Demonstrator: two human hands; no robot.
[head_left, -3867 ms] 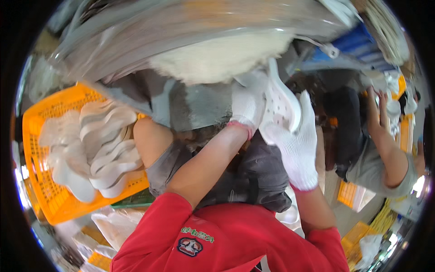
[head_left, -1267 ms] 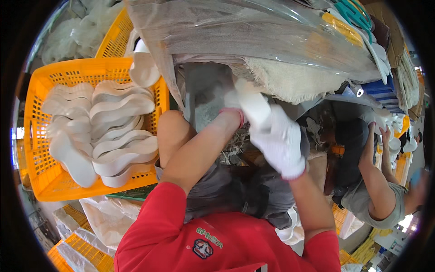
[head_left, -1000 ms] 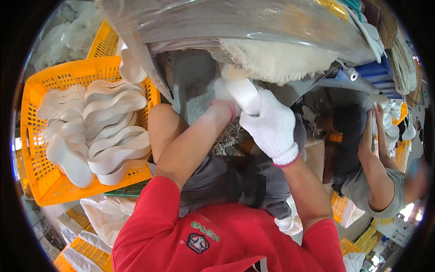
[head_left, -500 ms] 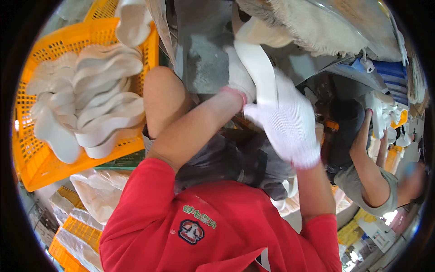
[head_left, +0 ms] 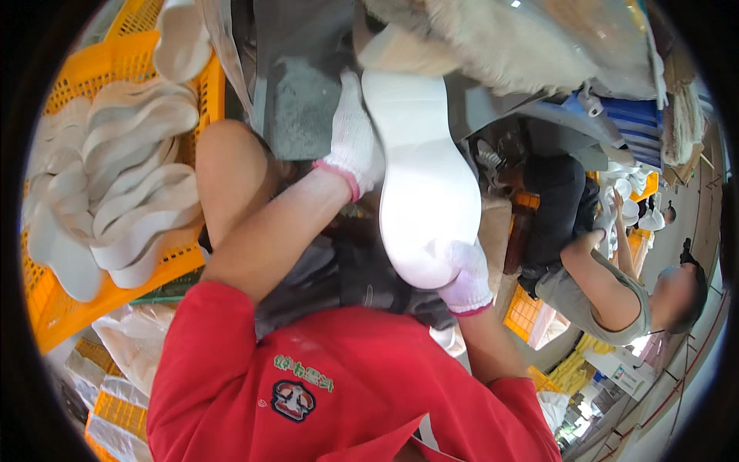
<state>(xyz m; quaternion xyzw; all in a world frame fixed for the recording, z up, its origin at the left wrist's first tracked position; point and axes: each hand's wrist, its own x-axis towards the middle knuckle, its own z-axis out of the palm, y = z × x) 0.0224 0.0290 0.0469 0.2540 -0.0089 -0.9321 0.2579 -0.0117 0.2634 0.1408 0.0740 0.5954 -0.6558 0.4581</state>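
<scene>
A white shoe sole (head_left: 427,173) is held out in front of me, its broad flat face turned up. My left hand (head_left: 354,142), in a white knit glove, grips its left edge. One digit points up along that side, and the other fingers are hidden behind the sole. My right hand (head_left: 467,277), also gloved, is closed round the rounded near end, with the fingers underneath out of sight. The far end of the sole meets a cream rounded piece (head_left: 408,52) beneath shaggy pale material (head_left: 493,46); whether they touch cannot be made out.
At left stands an orange plastic basket (head_left: 212,100) piled with white soles (head_left: 142,127). Beyond my left knee is a grey dusty metal panel (head_left: 300,100). Another person (head_left: 608,292) sits at right, near more orange crates (head_left: 523,312). Plastic-covered crates (head_left: 115,416) stand at lower left.
The sole has turned from edge-on to flat face up. My right hand has moved from its side down to the near end. The whole view has shifted somewhat.
</scene>
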